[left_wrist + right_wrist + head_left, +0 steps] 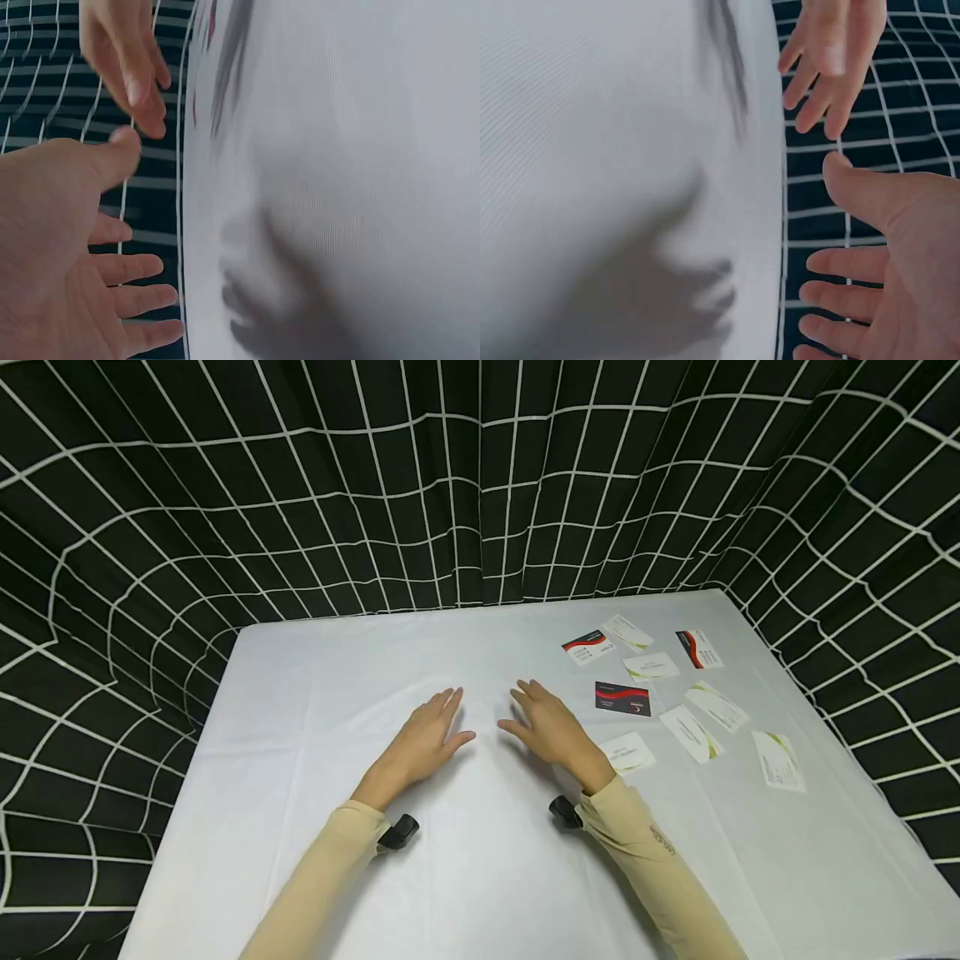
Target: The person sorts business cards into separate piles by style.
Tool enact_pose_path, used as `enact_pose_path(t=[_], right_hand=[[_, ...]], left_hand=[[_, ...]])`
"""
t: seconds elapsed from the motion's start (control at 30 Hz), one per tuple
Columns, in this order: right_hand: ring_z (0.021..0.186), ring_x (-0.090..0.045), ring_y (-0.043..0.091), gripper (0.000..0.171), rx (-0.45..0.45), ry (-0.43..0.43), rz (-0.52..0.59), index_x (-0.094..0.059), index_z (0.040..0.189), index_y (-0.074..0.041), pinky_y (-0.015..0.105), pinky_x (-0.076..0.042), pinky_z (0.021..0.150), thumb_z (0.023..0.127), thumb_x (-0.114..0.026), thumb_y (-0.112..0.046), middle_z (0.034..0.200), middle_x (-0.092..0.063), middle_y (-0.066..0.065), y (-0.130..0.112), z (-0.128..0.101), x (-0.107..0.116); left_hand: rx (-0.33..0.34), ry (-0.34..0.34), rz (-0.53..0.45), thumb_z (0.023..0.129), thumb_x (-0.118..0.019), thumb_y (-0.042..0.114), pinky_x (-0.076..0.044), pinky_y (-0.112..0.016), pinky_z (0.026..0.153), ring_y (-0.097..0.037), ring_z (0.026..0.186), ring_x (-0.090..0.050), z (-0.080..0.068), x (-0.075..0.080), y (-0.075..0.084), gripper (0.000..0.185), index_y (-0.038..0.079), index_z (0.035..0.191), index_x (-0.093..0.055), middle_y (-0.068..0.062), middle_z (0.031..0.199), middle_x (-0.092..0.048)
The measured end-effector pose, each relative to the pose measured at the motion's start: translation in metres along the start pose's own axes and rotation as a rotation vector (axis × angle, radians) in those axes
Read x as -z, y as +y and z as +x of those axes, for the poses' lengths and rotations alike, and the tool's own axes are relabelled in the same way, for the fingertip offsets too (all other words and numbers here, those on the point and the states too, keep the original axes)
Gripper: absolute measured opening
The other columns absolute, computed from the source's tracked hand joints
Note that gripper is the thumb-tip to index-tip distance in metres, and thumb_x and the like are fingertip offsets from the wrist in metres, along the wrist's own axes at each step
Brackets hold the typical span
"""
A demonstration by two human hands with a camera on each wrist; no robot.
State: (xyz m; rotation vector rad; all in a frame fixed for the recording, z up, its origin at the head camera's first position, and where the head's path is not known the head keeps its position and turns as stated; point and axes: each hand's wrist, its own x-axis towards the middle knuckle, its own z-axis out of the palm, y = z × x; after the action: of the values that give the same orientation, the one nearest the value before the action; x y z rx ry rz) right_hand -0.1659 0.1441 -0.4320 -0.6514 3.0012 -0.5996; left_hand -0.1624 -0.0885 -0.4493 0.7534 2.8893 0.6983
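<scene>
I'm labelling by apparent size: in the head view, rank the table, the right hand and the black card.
1. Table, by far the largest.
2. Right hand.
3. Black card, smallest, though it lies a little farther from the camera.

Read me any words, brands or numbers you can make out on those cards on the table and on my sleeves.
Business cards: print on all of them is too small to read.
Right sleeve: a small mark, too small to read.
Wrist views: blurred, no text shows.
No text anywhere in these pictures can be read.
</scene>
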Motion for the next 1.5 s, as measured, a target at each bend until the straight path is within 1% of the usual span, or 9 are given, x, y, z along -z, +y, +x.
enact_pose_path(t=[0.13,0.37,0.47,0.67,0.83,0.97,1.13,1.3,1.5], right_hand=[[0.130,-0.045,0.043,0.060,-0.100,0.050,0.026,-0.053,0.133,0.010,0.054,-0.037,0.106,0.093,-0.067,-0.033,0.138,-0.052,0.027,0.016,-0.026,0.015],[0.108,-0.059,0.044,0.062,-0.578,0.098,0.066,-0.057,0.130,0.005,0.054,-0.049,0.081,0.085,-0.076,-0.032,0.121,-0.062,0.026,0.049,-0.070,0.040],[0.105,-0.056,0.050,0.075,-0.680,0.051,0.015,-0.054,0.130,0.008,0.056,-0.049,0.077,0.077,-0.082,-0.036,0.117,-0.057,0.034,0.061,-0.084,0.047],[0.097,-0.056,0.053,0.085,-0.687,-0.012,0.019,-0.052,0.123,0.015,0.057,-0.048,0.073,0.066,-0.090,-0.035,0.111,-0.049,0.039,0.077,-0.095,0.040],[0.094,-0.058,0.048,0.077,-0.683,0.028,0.068,-0.055,0.117,0.016,0.055,-0.047,0.076,0.065,-0.091,-0.029,0.107,-0.054,0.037,0.084,-0.099,0.034],[0.084,-0.061,0.038,0.060,-0.698,0.063,0.088,-0.064,0.105,0.009,0.048,-0.048,0.067,0.065,-0.090,-0.027,0.099,-0.063,0.029,0.090,-0.099,0.037],[0.070,-0.058,0.026,0.047,-0.682,0.151,0.095,-0.062,0.094,0.003,0.037,-0.042,0.055,0.067,-0.089,-0.026,0.081,-0.063,0.013,0.096,-0.109,0.036],[0.068,-0.057,0.025,0.046,-0.640,0.193,0.137,-0.062,0.096,0.003,0.034,-0.039,0.055,0.072,-0.087,-0.026,0.078,-0.062,0.012,0.101,-0.118,0.032],[0.058,-0.058,0.014,0.034,-0.668,0.172,0.280,-0.069,0.086,0.004,0.027,-0.038,0.049,0.080,-0.081,-0.027,0.070,-0.070,0.008,0.109,-0.121,0.036]], left_hand=[[-0.083,-0.003,-0.016,0.101,-0.055,0.036,-0.038,-0.050,0.107,-0.033,0.132,-0.047,0.008,-0.012,0.032,0.057,0.004,0.146,-0.043,-0.017,0.145,-0.048],[-0.180,-0.012,-0.062,0.099,-0.060,0.024,-0.052,-0.037,0.088,-0.020,0.099,-0.066,0.030,-0.044,0.085,0.032,0.005,0.123,-0.065,-0.008,0.110,-0.070],[-0.195,-0.025,-0.073,0.098,-0.061,0.025,-0.052,-0.031,0.081,-0.014,0.089,-0.065,0.038,-0.059,0.103,0.030,0.006,0.120,-0.067,-0.004,0.101,-0.071],[-0.197,-0.014,-0.065,0.095,-0.065,0.028,-0.050,-0.027,0.073,-0.012,0.084,-0.060,0.050,-0.084,0.124,0.024,0.010,0.110,-0.067,0.000,0.094,-0.065],[-0.229,-0.013,0.080,0.090,-0.068,0.043,-0.048,-0.031,0.085,-0.022,0.104,-0.055,0.057,-0.097,0.136,0.058,0.004,0.131,-0.057,-0.007,0.116,-0.061],[-0.226,-0.014,0.226,0.082,-0.070,0.058,-0.045,-0.032,0.088,-0.023,0.107,-0.049,0.066,-0.104,0.145,0.082,0.001,0.138,-0.051,-0.010,0.126,-0.055],[-0.226,0.001,0.251,0.078,-0.074,0.058,-0.043,-0.029,0.083,-0.020,0.100,-0.046,0.075,-0.111,0.150,0.074,0.007,0.130,-0.060,-0.006,0.116,-0.053],[-0.223,-0.001,0.066,0.076,-0.083,0.041,-0.044,-0.026,0.082,-0.017,0.098,-0.050,0.079,-0.113,0.151,0.060,0.009,0.121,-0.063,-0.004,0.109,-0.058],[-0.090,-0.017,-0.526,0.079,-0.075,-0.005,-0.046,-0.017,0.068,-0.007,0.079,-0.059,0.082,-0.114,0.151,0.038,0.002,0.113,-0.061,-0.007,0.099,-0.070]])
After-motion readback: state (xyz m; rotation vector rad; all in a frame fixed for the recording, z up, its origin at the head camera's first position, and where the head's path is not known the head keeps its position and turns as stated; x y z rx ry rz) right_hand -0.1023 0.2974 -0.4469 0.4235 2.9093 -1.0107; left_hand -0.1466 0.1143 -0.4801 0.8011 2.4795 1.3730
